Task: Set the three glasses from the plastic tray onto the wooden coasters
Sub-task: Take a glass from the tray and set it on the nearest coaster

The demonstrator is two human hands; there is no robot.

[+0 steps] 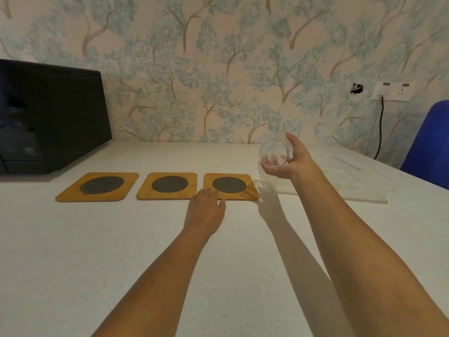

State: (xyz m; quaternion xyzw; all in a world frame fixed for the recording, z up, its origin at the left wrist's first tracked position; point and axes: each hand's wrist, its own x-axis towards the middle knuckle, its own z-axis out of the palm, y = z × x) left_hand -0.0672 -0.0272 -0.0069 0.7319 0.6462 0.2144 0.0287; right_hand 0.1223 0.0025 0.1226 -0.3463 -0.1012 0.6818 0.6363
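Three wooden coasters with dark mesh centres lie in a row on the white table: left, middle, right. My right hand is shut on a clear glass, tilted with its mouth toward me, lifted above the left end of the clear plastic tray. My left hand rests flat, fingers on the near edge of the right coaster, holding nothing. Other glasses on the tray are hard to make out; a faint clear shape shows at its far side.
A black appliance stands at the back left on the table. A blue chair back is at the far right. A wall socket with a black cable hangs behind the tray.
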